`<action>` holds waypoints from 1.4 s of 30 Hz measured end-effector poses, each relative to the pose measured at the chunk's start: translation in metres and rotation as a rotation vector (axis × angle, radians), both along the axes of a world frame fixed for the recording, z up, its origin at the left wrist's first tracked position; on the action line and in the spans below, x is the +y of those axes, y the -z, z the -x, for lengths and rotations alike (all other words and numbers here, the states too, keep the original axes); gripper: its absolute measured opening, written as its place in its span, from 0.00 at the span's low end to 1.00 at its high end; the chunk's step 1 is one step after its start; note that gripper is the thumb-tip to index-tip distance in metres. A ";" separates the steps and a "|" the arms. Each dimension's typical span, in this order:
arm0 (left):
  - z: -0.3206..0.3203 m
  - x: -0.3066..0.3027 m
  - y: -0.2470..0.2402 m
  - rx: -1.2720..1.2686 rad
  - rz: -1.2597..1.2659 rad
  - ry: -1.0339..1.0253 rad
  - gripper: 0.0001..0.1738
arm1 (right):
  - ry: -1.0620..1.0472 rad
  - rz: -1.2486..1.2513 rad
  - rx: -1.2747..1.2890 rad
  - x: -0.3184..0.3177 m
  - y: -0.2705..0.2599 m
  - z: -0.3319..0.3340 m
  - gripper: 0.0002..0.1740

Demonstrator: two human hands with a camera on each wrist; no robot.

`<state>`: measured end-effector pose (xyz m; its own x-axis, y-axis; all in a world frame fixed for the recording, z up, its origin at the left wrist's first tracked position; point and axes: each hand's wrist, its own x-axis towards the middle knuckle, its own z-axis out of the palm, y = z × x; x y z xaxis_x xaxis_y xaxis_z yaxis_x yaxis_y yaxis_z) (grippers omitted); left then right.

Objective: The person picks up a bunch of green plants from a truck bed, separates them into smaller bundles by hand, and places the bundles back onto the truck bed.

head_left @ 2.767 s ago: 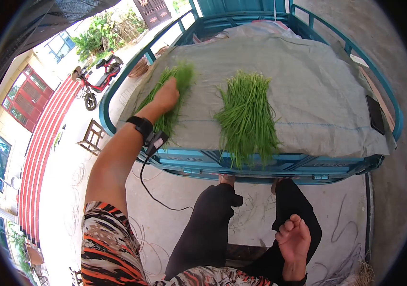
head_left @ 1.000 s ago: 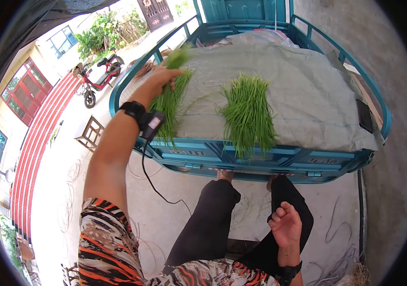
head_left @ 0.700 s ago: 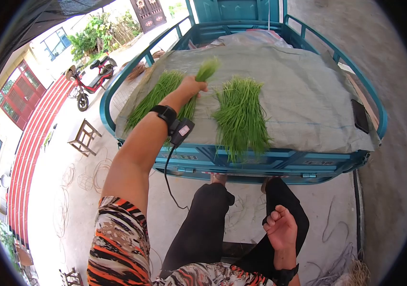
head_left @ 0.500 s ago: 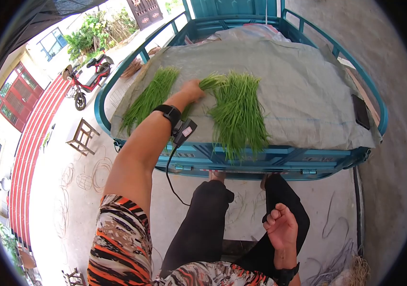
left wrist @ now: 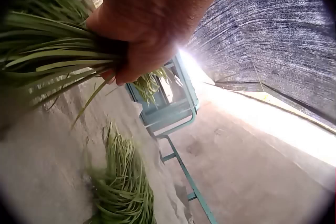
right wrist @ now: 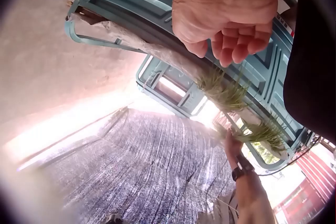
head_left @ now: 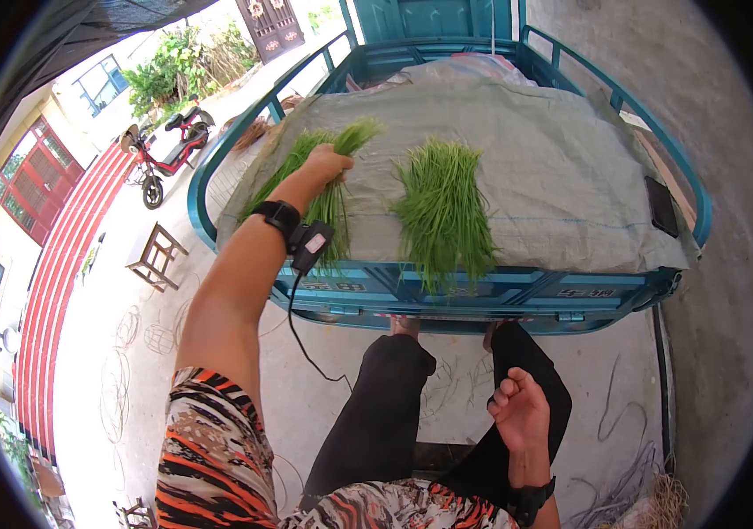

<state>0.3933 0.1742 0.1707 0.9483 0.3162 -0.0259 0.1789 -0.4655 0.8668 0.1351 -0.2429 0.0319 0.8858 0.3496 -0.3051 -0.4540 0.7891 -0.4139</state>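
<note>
My left hand (head_left: 323, 166) grips a bunch of long green chives (head_left: 359, 134) by the middle, its pale-tipped end pointing up and right. In the left wrist view the fingers curl round the stalks, and loose blades hang below. Beneath and left of this hand lies a chive pile (head_left: 299, 152) on the grey-green sheet (head_left: 561, 167). A second chive pile (head_left: 443, 207) lies right of the hand, its blades drooping over the sheet's front edge. My right hand (head_left: 520, 410) hangs palm up above the right thigh, fingers loosely curled with nothing in them.
The sheet covers the bed of a blue cargo tricycle (head_left: 447, 295) with side rails (head_left: 209, 176). A phone (head_left: 661, 207) lies at the right edge. A cable (head_left: 299, 331) trails from the left wrist camera. A small stool (head_left: 156, 251) stands at left.
From the left pile, my left hand lifted chives and carried them right, close to the second pile. Since half a second ago it has moved back left over the first pile, still gripping a bunch.
</note>
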 end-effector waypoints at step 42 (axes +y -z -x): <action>0.242 -0.185 0.142 0.406 1.058 0.486 0.09 | 0.308 0.654 -0.325 0.081 -0.004 -0.026 0.12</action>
<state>0.1513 -0.0103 0.0286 0.8251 -0.4229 -0.3748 0.5273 0.3378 0.7797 0.1612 -0.1616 0.0357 0.9936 -0.0861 -0.0734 -0.0317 0.4103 -0.9114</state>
